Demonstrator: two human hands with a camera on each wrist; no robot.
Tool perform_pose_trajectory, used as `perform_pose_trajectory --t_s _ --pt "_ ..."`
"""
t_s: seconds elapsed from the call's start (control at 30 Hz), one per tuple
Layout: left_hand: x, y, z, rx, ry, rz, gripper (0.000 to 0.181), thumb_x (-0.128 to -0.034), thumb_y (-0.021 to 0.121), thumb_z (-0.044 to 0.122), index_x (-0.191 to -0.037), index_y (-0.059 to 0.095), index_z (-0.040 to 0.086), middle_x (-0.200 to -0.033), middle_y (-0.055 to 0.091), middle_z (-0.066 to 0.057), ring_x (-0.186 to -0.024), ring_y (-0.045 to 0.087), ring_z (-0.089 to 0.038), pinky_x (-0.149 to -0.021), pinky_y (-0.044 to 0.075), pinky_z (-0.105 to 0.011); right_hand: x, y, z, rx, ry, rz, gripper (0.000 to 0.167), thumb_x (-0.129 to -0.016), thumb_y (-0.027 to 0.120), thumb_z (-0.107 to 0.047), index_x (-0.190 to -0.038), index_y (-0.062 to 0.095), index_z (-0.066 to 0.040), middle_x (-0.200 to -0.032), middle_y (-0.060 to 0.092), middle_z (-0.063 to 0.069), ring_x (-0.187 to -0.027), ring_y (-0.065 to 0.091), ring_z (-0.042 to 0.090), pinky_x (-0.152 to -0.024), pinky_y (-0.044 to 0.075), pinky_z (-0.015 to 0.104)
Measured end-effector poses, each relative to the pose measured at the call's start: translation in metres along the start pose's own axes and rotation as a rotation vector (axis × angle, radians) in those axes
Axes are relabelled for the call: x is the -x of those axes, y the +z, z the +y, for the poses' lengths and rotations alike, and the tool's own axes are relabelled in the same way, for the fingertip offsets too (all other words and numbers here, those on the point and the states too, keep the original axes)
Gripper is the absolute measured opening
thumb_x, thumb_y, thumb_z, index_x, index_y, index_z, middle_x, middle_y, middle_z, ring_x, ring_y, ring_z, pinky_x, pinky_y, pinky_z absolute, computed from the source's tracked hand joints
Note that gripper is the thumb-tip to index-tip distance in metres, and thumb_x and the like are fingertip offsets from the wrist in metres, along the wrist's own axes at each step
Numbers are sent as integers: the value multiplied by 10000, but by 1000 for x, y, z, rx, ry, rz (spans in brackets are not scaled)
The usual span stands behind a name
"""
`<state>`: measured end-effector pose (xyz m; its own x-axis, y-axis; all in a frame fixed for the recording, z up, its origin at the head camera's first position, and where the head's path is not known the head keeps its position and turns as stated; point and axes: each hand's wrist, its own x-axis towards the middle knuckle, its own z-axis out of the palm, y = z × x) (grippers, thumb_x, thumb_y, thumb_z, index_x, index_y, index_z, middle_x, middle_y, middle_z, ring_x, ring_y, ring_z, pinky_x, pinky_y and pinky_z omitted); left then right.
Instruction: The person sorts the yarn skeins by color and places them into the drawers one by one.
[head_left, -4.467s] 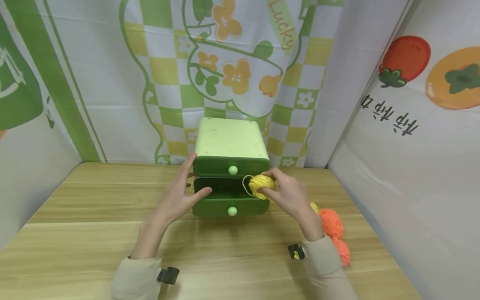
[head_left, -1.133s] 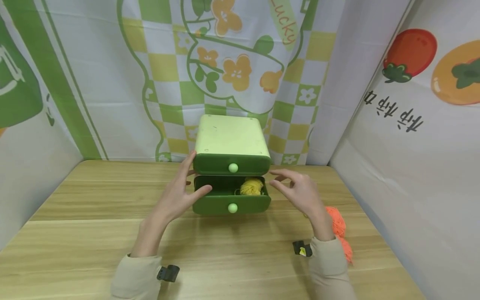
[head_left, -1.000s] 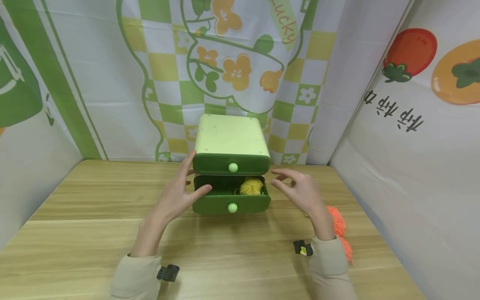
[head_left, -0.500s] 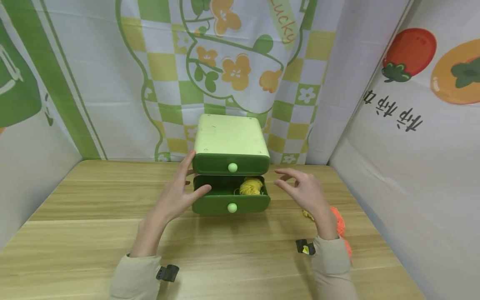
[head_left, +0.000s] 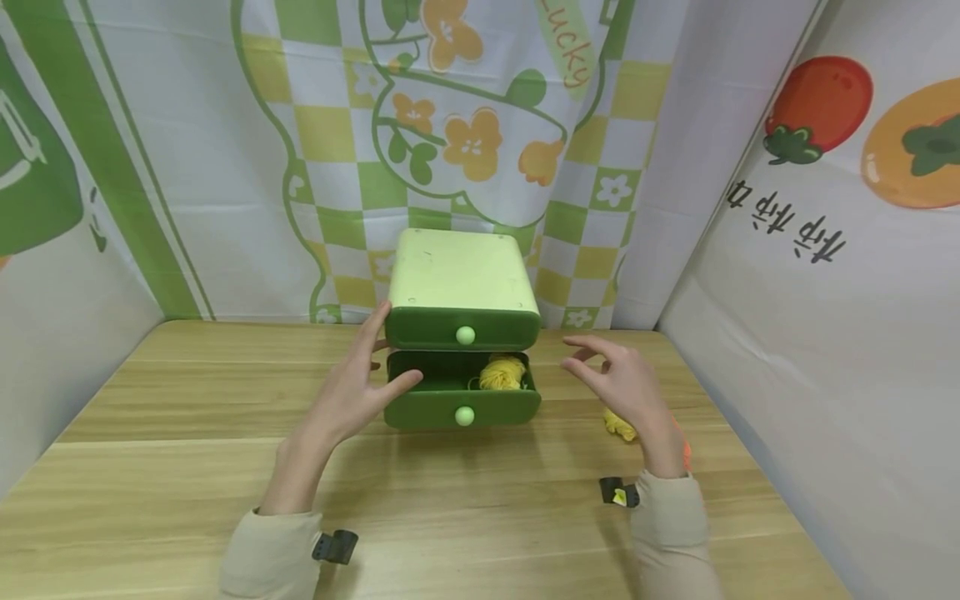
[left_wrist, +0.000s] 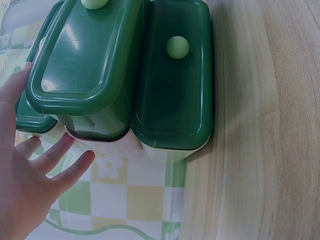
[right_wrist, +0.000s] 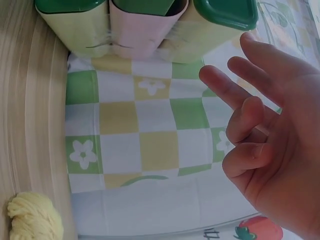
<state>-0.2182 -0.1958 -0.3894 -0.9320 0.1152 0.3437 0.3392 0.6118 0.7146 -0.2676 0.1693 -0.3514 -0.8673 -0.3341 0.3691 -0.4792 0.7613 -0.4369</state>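
Observation:
A small cabinet with a pale green top (head_left: pixel 461 271) has a closed dark green drawer above and a pulled-out green drawer (head_left: pixel 427 410) below. In that drawer's right side lies a yellow yarn ball (head_left: pixel 502 373). My left hand (head_left: pixel 348 392) touches the cabinet's left side, fingers spread and thumb over the drawer's left edge; the left wrist view shows the hand (left_wrist: pixel 30 185) beside the drawers. My right hand (head_left: pixel 622 379) is in the air right of the cabinet, holding nothing, fingers loosely bent; the right wrist view shows this hand (right_wrist: pixel 280 135) apart from the cabinet.
Another yellow yarn ball (head_left: pixel 619 425) lies on the wooden table (head_left: pixel 450 517) near my right wrist, also seen as a yellow ball (right_wrist: pixel 35 217) in the right wrist view. Orange yarn (head_left: pixel 686 452) is mostly hidden behind my right forearm. Patterned cloth (head_left: pixel 330 167) hangs behind the cabinet.
The yellow ball my right hand held earliest now lies in the lower drawer. My right hand let go and has moved rightward, uncovering more table yarn. My left hand has stayed in place.

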Motion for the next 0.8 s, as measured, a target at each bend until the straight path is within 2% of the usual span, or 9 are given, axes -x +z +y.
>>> perform_pose_trajectory --t_s 0.3,0.53,0.8 --pt "0 1 0 18 5 3 976 -907 676 517 -1573 -34 442 -1678 33 68 -1368 466 -382 -1032 461 -606 2 -5 11 15 40 -16 408 -953 659 -390 -1313 653 -199 -1055 748 30 -438 420 103 -433 358 249" --pt "-1 1 -1 11 8 8 975 -913 680 493 -1575 -34 435 -1681 45 48 -1353 480 -388 -1019 470 -607 3 -10 21 19 100 -49 462 -960 636 -431 -1351 621 -185 -1099 737 67 -519 541 110 -503 420 261" --pt "0 -1 0 -2 1 2 976 -910 659 539 -1573 -50 438 -1679 39 59 -1349 483 -394 -1013 465 -622 7 -13 34 22 134 -72 545 -960 582 -533 -1380 596 -185 -1132 725 85 -474 450 101 -435 358 246"
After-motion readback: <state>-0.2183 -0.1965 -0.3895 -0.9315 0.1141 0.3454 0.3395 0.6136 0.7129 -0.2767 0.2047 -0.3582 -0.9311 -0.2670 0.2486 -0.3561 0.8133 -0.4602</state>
